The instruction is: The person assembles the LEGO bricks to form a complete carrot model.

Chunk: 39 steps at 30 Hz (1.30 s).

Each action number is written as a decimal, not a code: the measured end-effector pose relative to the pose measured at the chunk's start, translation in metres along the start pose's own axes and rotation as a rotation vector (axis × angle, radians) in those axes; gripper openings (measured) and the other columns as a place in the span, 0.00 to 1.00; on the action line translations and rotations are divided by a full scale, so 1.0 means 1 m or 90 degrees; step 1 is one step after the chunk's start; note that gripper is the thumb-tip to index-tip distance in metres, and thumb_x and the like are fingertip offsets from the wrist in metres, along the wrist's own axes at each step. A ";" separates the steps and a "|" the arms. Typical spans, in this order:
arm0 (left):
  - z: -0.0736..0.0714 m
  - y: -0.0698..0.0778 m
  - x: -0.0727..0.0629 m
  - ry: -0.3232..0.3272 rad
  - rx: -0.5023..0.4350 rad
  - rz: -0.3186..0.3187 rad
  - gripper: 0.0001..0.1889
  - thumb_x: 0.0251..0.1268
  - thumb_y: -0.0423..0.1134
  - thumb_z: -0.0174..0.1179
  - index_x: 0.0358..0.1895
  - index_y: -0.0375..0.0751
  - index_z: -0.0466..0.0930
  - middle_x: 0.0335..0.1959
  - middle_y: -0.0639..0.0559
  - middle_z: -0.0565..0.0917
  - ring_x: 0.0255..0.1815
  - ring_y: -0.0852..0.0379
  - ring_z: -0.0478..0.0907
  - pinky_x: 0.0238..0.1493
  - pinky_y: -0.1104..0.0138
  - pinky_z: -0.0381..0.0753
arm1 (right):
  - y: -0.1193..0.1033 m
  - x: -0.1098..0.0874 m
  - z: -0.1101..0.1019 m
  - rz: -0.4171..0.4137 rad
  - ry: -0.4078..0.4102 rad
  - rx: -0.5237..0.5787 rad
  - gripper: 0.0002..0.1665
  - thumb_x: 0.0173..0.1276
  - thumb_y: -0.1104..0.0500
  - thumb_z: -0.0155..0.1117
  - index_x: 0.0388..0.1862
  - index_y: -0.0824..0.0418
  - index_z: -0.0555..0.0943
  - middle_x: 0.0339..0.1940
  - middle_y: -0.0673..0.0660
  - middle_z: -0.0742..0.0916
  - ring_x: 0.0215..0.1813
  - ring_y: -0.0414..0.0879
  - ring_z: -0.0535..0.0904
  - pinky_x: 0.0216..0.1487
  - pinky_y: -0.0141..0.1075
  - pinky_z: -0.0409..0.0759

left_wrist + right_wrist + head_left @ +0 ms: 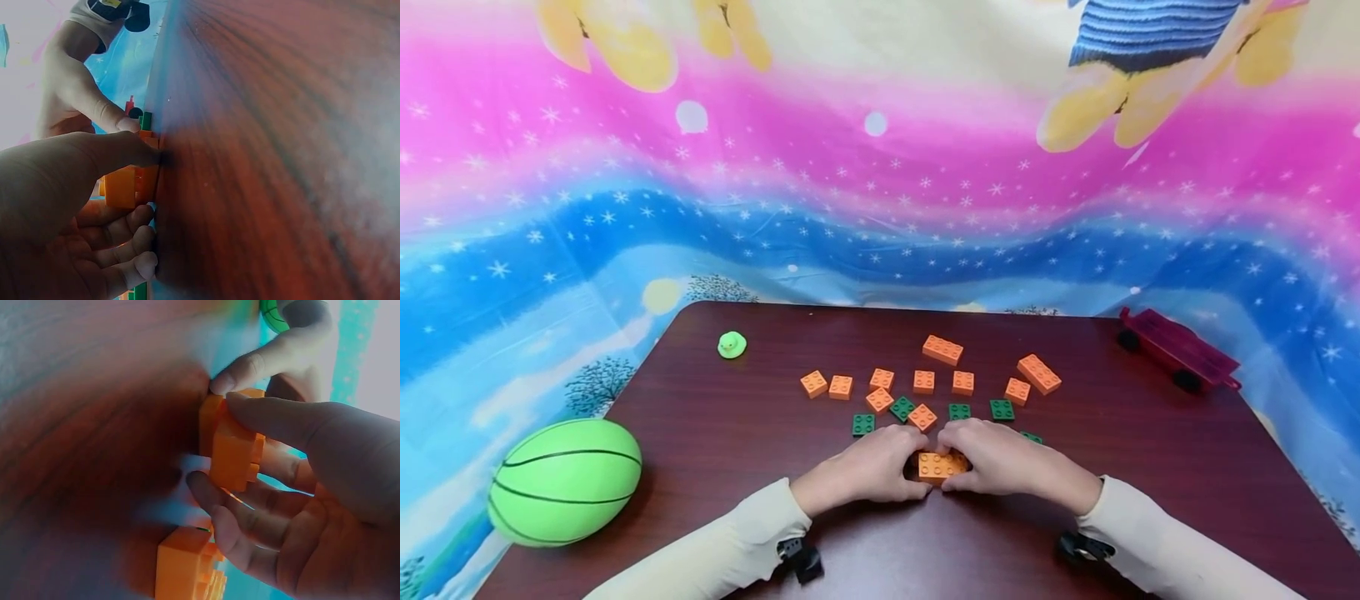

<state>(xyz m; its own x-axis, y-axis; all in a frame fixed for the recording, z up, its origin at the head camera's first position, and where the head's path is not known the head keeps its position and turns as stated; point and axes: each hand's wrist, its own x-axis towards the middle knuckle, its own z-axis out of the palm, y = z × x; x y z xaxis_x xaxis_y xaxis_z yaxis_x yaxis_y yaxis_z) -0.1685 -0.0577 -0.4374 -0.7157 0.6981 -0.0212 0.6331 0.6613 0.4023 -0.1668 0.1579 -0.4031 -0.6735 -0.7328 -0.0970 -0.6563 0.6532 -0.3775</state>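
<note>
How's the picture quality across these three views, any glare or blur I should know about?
Head view: orange bricks fairly crisp, pale sheen on the near tabletop; left wrist view: hazy glare at right, wood grain smeared, left hand partly shadowed; right wrist view: tabletop dark and blurry, backdrop washed out at upper right.

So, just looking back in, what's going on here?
A person's left-hand grip and right-hand grip are both on at least two orange bricks, held close together over the near middle of the brown table. Whether those bricks are locked together isn't clear. Beyond the hands lie loose orange bricks and green bricks. A green ball sits off to the left, and a red cart stands at the far right.
</note>
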 end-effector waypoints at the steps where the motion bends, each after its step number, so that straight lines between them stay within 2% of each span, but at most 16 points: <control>1: 0.000 0.000 0.000 0.000 -0.001 -0.001 0.18 0.57 0.51 0.74 0.47 0.49 0.84 0.43 0.59 0.85 0.41 0.67 0.77 0.42 0.72 0.77 | 0.000 0.000 -0.001 0.000 -0.001 0.001 0.13 0.63 0.49 0.78 0.40 0.51 0.83 0.34 0.43 0.80 0.32 0.34 0.69 0.33 0.29 0.69; 11: -0.003 0.002 0.002 -0.003 -0.002 -0.002 0.16 0.56 0.51 0.74 0.42 0.50 0.81 0.37 0.61 0.83 0.36 0.66 0.74 0.37 0.72 0.73 | 0.002 -0.001 0.002 -0.010 0.019 0.022 0.12 0.63 0.50 0.78 0.41 0.50 0.84 0.35 0.42 0.81 0.33 0.33 0.69 0.34 0.28 0.70; 18: -0.001 0.002 0.003 0.002 -0.008 -0.007 0.17 0.55 0.51 0.75 0.44 0.50 0.83 0.38 0.61 0.83 0.37 0.67 0.74 0.38 0.73 0.74 | 0.005 -0.001 0.004 -0.016 0.034 0.035 0.12 0.63 0.51 0.78 0.41 0.51 0.85 0.34 0.42 0.81 0.33 0.33 0.69 0.34 0.28 0.69; 25: 0.001 0.000 0.001 0.002 -0.028 -0.003 0.16 0.53 0.49 0.75 0.42 0.50 0.83 0.33 0.64 0.81 0.32 0.68 0.73 0.33 0.74 0.72 | 0.003 -0.001 0.009 -0.032 0.039 0.057 0.13 0.63 0.51 0.78 0.44 0.52 0.87 0.38 0.43 0.84 0.37 0.32 0.73 0.38 0.27 0.72; 29: 0.001 0.000 0.002 0.006 -0.034 -0.004 0.16 0.53 0.49 0.75 0.43 0.50 0.84 0.33 0.63 0.82 0.32 0.68 0.74 0.33 0.75 0.72 | 0.003 -0.001 0.009 -0.030 0.048 0.055 0.13 0.63 0.51 0.78 0.44 0.52 0.87 0.39 0.43 0.85 0.37 0.32 0.74 0.39 0.27 0.73; 35: -0.002 0.000 0.003 -0.002 -0.049 -0.014 0.16 0.53 0.48 0.76 0.42 0.49 0.85 0.32 0.64 0.81 0.30 0.69 0.74 0.31 0.75 0.73 | 0.005 -0.003 0.008 -0.024 0.068 0.046 0.22 0.63 0.42 0.76 0.51 0.52 0.88 0.44 0.45 0.89 0.44 0.33 0.81 0.43 0.30 0.80; 39: -0.002 0.001 0.002 -0.008 -0.059 -0.023 0.13 0.52 0.47 0.76 0.38 0.51 0.84 0.28 0.65 0.79 0.26 0.69 0.72 0.27 0.75 0.71 | 0.005 -0.004 0.010 -0.024 0.085 0.049 0.21 0.65 0.43 0.75 0.51 0.51 0.88 0.45 0.46 0.90 0.43 0.32 0.82 0.42 0.29 0.80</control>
<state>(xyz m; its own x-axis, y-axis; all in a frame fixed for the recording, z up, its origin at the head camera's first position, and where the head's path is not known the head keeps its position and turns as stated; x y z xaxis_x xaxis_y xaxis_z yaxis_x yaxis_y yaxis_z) -0.1706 -0.0564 -0.4351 -0.7336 0.6778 -0.0487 0.5761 0.6584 0.4843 -0.1640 0.1628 -0.4136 -0.6912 -0.7215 0.0402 -0.6579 0.6053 -0.4482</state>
